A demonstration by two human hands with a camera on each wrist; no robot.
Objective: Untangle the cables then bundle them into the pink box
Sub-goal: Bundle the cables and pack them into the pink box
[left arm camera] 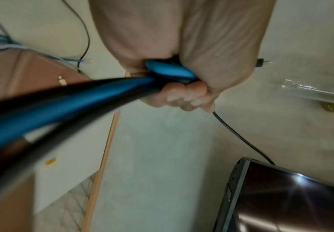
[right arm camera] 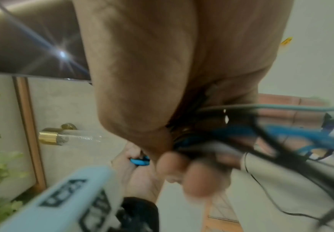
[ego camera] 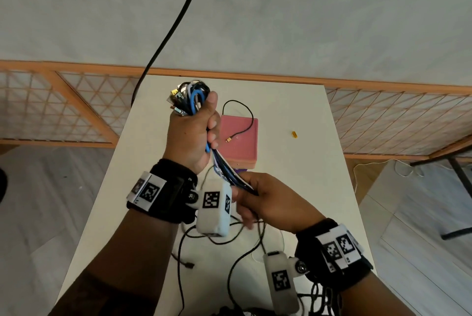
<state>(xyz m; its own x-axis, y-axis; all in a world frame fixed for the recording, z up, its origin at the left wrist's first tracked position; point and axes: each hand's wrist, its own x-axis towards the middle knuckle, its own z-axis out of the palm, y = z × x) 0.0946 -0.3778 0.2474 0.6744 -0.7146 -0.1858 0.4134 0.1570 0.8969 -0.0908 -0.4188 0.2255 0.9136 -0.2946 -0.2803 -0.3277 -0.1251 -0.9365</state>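
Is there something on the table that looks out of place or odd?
Yes. A thin black cable lies across the closed top of the pink box, not inside it. A small yellow piece lies alone to the box's right.

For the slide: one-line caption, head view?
Both hands grip blue-and-black cable bundle above closed pink box.
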